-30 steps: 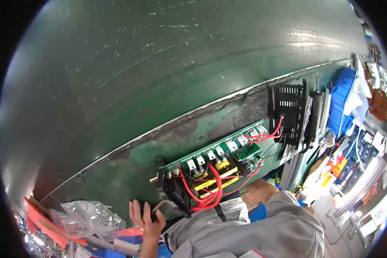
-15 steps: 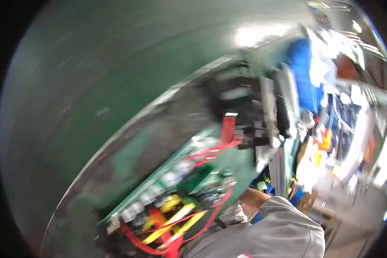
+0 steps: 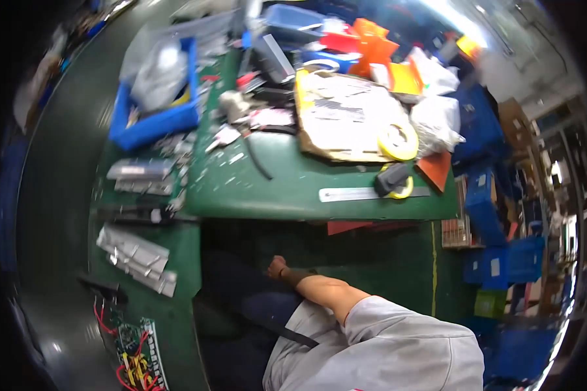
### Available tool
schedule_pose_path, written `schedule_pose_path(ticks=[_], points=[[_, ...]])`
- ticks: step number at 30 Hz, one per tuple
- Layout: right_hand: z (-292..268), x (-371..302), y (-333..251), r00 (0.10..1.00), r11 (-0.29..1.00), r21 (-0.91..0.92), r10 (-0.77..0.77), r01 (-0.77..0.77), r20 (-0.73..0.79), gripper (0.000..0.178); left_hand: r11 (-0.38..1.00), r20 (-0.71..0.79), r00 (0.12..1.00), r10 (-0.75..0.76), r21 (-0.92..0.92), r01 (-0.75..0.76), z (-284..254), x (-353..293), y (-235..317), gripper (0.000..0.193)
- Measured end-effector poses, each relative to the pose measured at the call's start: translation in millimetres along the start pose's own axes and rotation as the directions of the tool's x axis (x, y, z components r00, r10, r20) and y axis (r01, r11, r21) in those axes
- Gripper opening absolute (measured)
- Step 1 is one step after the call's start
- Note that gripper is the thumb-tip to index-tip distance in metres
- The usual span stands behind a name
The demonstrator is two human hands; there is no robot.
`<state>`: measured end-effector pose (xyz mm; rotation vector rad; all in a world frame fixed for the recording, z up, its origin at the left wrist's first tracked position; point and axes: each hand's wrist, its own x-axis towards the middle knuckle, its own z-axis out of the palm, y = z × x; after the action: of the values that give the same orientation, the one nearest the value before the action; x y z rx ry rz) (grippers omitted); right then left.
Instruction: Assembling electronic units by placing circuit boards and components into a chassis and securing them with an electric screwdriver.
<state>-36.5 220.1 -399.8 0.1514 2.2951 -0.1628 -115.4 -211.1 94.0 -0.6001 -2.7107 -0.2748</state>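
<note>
My right hand (image 3: 278, 266) hangs low in front of my lap, below the front edge of the green table (image 3: 274, 199). Its fingers look curled closed; whether anything is in them is hidden. The bare forearm leads back to a grey sleeve (image 3: 411, 332). My left hand is out of the picture. On the table beyond the right hand lie a steel ruler (image 3: 346, 194), a black block (image 3: 392, 179) resting on a yellow ring, and a brown-edged tray (image 3: 316, 151) of papers bearing a roll of yellow tape (image 3: 391, 154).
At the left stand a blue bin (image 3: 153, 133) with plastic bags, silvery metal pieces (image 3: 137, 260) and a circuit board (image 3: 137, 355) with red and yellow wires. Orange and white bags (image 3: 437, 124) crowd the back right. Blue boxes (image 3: 492, 267) are stacked at the right.
The view has swung from the green surface with the wired board to the cluttered table. The board now sits at the lower left, and my right hand shows more plainly.
</note>
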Motion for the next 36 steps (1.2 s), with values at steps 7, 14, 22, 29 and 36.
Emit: schedule_pose_path(ticks=[7,14,22,29,36], points=[[-60,-224,49,0.767,0.819,0.574,0.367,0.003,-0.527,0.021,0.992,-0.081,0.989,0.126,-0.017,-0.128,13,4,-1,0.038],[-167,-530,153,-0.218,0.75,0.653,0.659,0.109,-0.72,0.008,0.988,-0.15,0.983,0.104,-0.098,-0.12,15,-4,-13,0.038],[-153,-552,313,-0.244,-0.028,0.912,0.967,-0.409,-0.08,0.115,0.987,-0.091,0.996,-0.018,-0.159,0.003,16,-5,-17,0.036],[-152,-551,327,-0.183,-0.16,0.893,0.979,-0.42,0.089,0.124,0.979,-0.055,0.994,-0.092,-0.185,0.081,13,1,-14,0.035],[-130,-570,348,-0.053,-0.141,0.91,0.99,-0.389,0.131,0.135,0.974,-0.041,0.993,-0.111,-0.204,0.1,16,0,-12,0.035]])
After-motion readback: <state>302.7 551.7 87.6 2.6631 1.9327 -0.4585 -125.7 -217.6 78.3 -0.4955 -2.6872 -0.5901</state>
